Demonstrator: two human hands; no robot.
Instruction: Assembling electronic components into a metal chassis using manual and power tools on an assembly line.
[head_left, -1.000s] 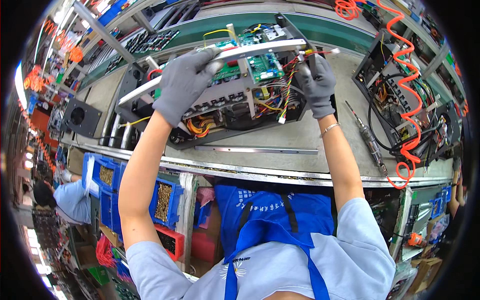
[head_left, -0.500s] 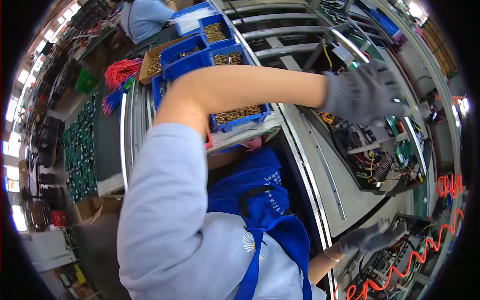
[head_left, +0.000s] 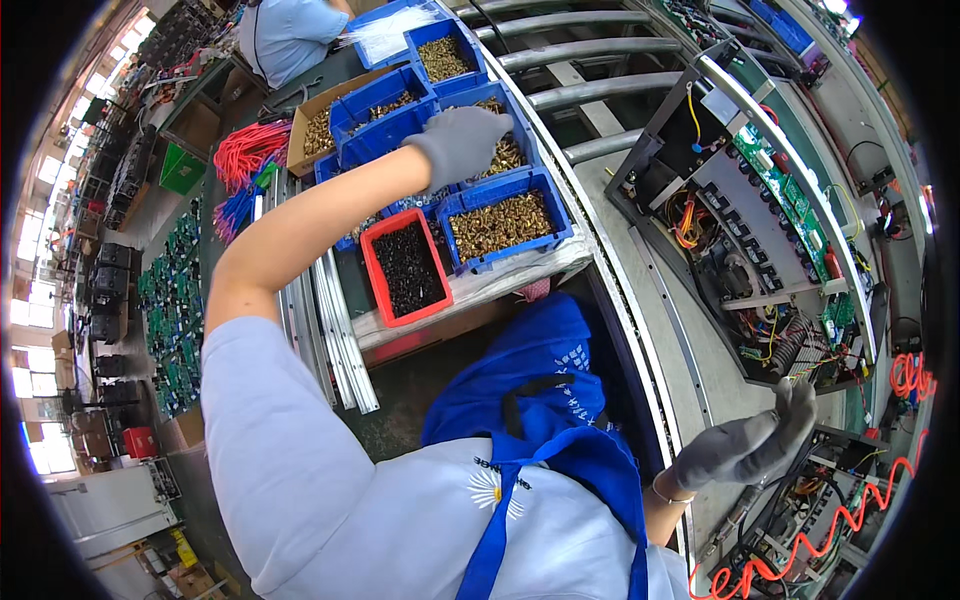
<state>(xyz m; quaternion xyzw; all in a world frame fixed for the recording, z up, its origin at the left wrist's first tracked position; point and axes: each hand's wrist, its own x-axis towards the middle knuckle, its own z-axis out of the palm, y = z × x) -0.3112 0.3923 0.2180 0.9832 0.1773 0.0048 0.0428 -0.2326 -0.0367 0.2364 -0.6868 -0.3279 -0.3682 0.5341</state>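
Note:
My left hand, in a grey glove, reaches over a blue bin of brass-coloured screws. Its fingers bend down at the screws, and the fingertips are hidden. My right hand, also gloved in grey, is raised at the lower right with fingers stretched out and nothing visible in it. Just above it stands an opened metal chassis with green circuit boards, wires and a coil inside. Another opened unit with cables lies beside and below the right hand.
A red bin of small black parts and a blue bin of brass screws stand nearest me. More blue bins lie farther off. Metal rollers run behind the chassis. A coiled orange hose crosses the lower right. A co-worker sits beyond.
My left hand has swung leftward from above the chassis to the screw bins, uncovering the chassis and red bin. My right hand has risen slightly, its fingers turning upward.

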